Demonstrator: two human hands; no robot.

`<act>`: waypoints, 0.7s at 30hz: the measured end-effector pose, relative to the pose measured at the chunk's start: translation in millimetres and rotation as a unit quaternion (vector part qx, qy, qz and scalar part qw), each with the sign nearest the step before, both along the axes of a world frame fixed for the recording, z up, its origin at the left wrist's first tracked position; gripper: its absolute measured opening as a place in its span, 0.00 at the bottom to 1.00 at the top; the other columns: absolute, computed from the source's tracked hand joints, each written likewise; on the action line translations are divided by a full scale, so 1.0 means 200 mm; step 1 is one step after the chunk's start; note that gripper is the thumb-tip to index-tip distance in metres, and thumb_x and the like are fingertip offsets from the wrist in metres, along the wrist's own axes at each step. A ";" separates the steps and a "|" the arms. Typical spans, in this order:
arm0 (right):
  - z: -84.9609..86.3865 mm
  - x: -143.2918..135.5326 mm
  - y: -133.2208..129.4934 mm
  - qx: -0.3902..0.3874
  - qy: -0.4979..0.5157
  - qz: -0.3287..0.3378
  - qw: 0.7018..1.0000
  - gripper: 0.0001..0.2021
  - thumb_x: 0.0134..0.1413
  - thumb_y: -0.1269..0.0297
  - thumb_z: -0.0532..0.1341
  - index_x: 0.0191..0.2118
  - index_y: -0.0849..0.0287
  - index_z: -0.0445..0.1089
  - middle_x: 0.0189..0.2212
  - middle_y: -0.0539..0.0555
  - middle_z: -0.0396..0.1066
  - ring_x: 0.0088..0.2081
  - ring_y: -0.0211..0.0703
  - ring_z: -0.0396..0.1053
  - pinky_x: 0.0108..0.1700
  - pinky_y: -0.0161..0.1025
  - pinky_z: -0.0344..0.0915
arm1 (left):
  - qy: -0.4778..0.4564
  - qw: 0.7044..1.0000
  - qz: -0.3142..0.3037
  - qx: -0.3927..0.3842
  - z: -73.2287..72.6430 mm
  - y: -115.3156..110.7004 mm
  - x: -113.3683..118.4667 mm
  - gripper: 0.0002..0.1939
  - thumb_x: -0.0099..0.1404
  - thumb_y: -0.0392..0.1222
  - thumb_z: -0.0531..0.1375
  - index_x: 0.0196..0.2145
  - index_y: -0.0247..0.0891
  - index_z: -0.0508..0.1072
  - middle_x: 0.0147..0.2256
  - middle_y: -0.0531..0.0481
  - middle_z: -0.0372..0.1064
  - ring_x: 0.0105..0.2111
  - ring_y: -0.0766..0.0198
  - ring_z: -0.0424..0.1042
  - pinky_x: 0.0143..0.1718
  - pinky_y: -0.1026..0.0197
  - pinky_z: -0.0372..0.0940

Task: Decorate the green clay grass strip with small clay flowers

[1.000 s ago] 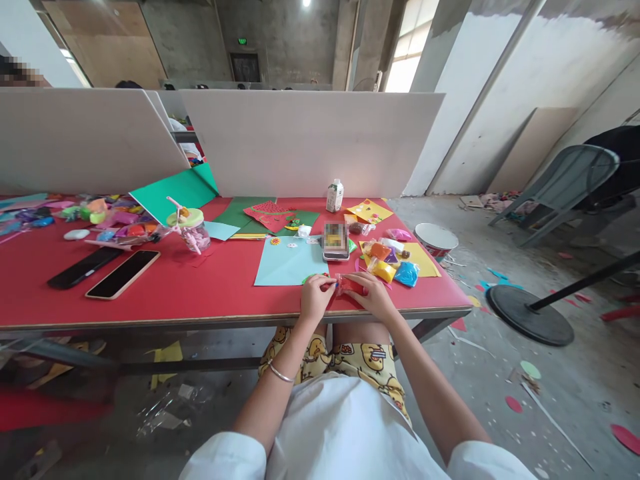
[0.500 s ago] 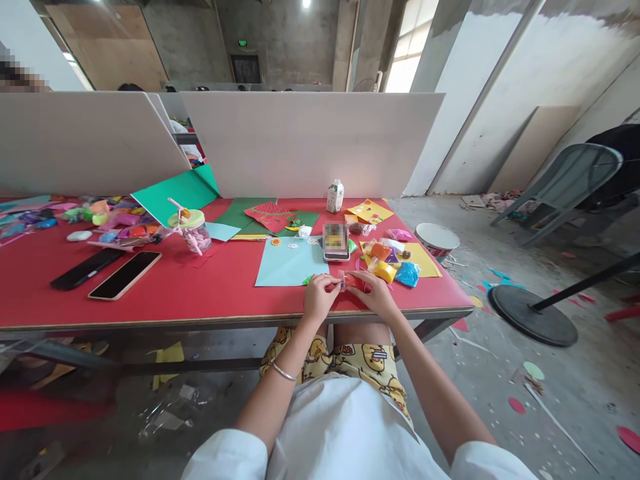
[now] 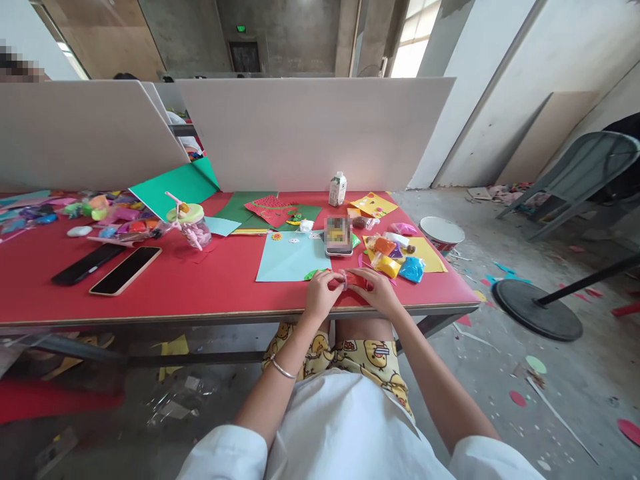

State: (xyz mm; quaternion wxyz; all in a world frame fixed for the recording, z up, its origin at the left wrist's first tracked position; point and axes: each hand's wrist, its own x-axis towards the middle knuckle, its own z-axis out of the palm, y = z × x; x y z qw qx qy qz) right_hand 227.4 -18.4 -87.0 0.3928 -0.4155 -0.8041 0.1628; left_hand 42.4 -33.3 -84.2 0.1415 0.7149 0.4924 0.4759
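Observation:
Between my hands, at the table's front edge, is a small clear packet of red clay (image 3: 356,280). My left hand (image 3: 323,293) pinches the packet's clear end between thumb and fingers. Around the red part, at the other end, curl the fingers of my right hand (image 3: 377,290). A light blue sheet (image 3: 285,260) with a small sun and clouds along its top lies just beyond my left hand. Partly covered by that hand is a bit of green clay (image 3: 314,274). Several bagged clays, among them a yellow packet (image 3: 387,267) and a blue packet (image 3: 411,269), lie beyond my right hand.
A phone (image 3: 339,237) lies above the blue sheet's right edge, with a carton (image 3: 337,189) behind it. To the left are another phone (image 3: 126,271), a dark case (image 3: 87,265) and a lidded jar (image 3: 193,227). A white board (image 3: 315,133) stands along the table's back.
Both hands stay on the red clay packet, with only slight finger movement. The whole view has shifted a little as my head moved.

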 end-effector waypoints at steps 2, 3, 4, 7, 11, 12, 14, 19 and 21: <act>0.00 0.00 -0.01 -0.002 0.000 -0.003 1.000 0.18 0.61 0.55 0.60 0.53 0.54 0.72 0.50 0.59 0.75 0.50 0.53 0.73 0.52 0.50 0.71 | 0.003 1.000 0.014 -0.004 0.00 0.00 0.00 0.08 0.55 0.30 0.67 0.32 0.42 0.79 0.32 0.50 0.72 0.37 0.60 0.72 0.40 0.57 0.69; 0.00 0.00 -0.01 -0.003 0.001 -0.005 1.000 0.18 0.61 0.55 0.60 0.53 0.54 0.72 0.49 0.59 0.75 0.50 0.53 0.73 0.52 0.50 0.71 | 0.005 1.000 0.019 -0.006 0.00 0.00 -0.01 0.08 0.55 0.30 0.68 0.32 0.41 0.79 0.33 0.50 0.71 0.37 0.60 0.72 0.40 0.58 0.69; 0.00 0.00 -0.02 -0.004 0.001 -0.006 1.000 0.18 0.61 0.55 0.60 0.53 0.54 0.72 0.49 0.59 0.74 0.50 0.53 0.73 0.52 0.49 0.71 | 0.008 1.000 0.021 -0.008 0.00 0.00 -0.01 0.07 0.55 0.31 0.68 0.31 0.41 0.78 0.32 0.50 0.70 0.37 0.60 0.72 0.39 0.59 0.69; 0.00 0.01 -0.03 -0.010 0.000 -0.010 1.000 0.17 0.61 0.55 0.60 0.52 0.54 0.72 0.49 0.59 0.75 0.50 0.53 0.73 0.51 0.48 0.72 | 0.019 1.000 0.019 -0.014 0.01 -0.01 -0.01 0.06 0.56 0.31 0.67 0.30 0.41 0.78 0.30 0.52 0.69 0.36 0.62 0.72 0.37 0.61 0.69; 0.01 0.00 -0.04 -0.018 -0.003 -0.015 1.000 0.16 0.61 0.54 0.60 0.52 0.52 0.73 0.48 0.57 0.75 0.49 0.52 0.73 0.51 0.48 0.72 | 0.035 0.999 0.010 -0.014 0.04 -0.04 0.01 0.07 0.56 0.30 0.66 0.30 0.41 0.76 0.31 0.52 0.70 0.35 0.63 0.73 0.36 0.62 0.70; 0.01 0.00 -0.04 -0.021 -0.004 -0.018 1.000 0.16 0.61 0.54 0.60 0.52 0.52 0.73 0.48 0.57 0.75 0.49 0.52 0.74 0.50 0.48 0.72 | 0.039 0.999 0.008 -0.013 0.06 -0.06 -0.01 0.08 0.57 0.29 0.65 0.32 0.41 0.76 0.32 0.52 0.71 0.35 0.64 0.73 0.36 0.63 0.70; 0.01 0.00 -0.04 -0.026 -0.005 -0.028 0.999 0.17 0.60 0.54 0.60 0.52 0.51 0.72 0.47 0.56 0.75 0.48 0.52 0.74 0.49 0.48 0.73 | 0.047 0.999 0.017 -0.008 0.11 -0.06 -0.10 0.13 0.58 0.32 0.65 0.41 0.43 0.74 0.39 0.51 0.72 0.37 0.64 0.74 0.38 0.63 0.71; 0.00 -0.01 -0.04 -0.034 -0.004 -0.066 0.997 0.17 0.60 0.53 0.60 0.52 0.51 0.72 0.48 0.58 0.75 0.48 0.53 0.74 0.49 0.48 0.74 | 0.050 0.980 0.195 0.005 0.35 0.07 -0.80 0.16 0.61 0.40 0.59 0.48 0.41 0.66 0.46 0.46 0.69 0.45 0.58 0.71 0.48 0.53 0.69; -0.01 -0.02 -0.04 -0.037 -0.005 -0.077 0.996 0.17 0.60 0.53 0.60 0.53 0.51 0.72 0.47 0.58 0.75 0.47 0.53 0.74 0.48 0.48 0.74 | 0.079 0.944 0.322 -0.004 0.47 0.15 -1.18 0.17 0.55 0.45 0.62 0.42 0.43 0.65 0.45 0.52 0.68 0.47 0.56 0.69 0.53 0.45 0.65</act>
